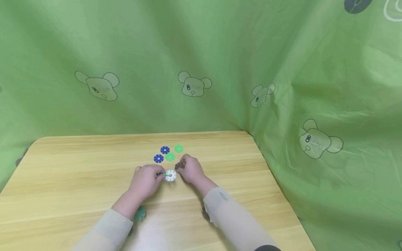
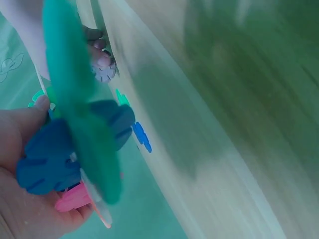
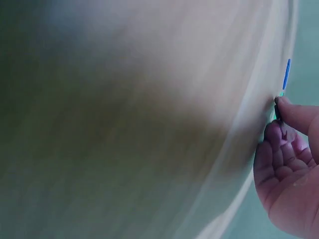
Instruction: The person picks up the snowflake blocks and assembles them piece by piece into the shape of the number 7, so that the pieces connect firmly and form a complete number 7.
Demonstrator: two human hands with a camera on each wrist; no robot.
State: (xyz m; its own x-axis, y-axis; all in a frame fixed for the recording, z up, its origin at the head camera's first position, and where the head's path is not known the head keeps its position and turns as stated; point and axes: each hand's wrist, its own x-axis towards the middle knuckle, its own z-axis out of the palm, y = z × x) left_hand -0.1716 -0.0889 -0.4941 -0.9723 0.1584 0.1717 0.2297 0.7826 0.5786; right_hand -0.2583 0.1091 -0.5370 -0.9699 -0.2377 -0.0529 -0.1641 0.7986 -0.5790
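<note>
My left hand (image 1: pixel 145 179) grips a cluster of interlocked notched plastic discs. A white disc (image 1: pixel 171 175) projects from its fingertips, beside a green one seen edge-on. In the left wrist view a teal disc (image 2: pixel 72 64), a blue disc (image 2: pixel 47 159) and a pink disc (image 2: pixel 75 197) stand at angles to one another in the palm. My right hand (image 1: pixel 192 170) pinches a brown notched disc (image 1: pixel 179 166) between thumb and fingertips, just right of the white disc. The right wrist view shows this brown disc (image 3: pixel 278 109) nearly edge-on.
Beyond the hands, two blue discs (image 1: pixel 158 158) and two light green discs (image 1: pixel 178 149) lie flat on the wooden table (image 1: pixel 78 167). A green curtain (image 1: pixel 150 104) with animal-head prints hangs along the table's back and right side.
</note>
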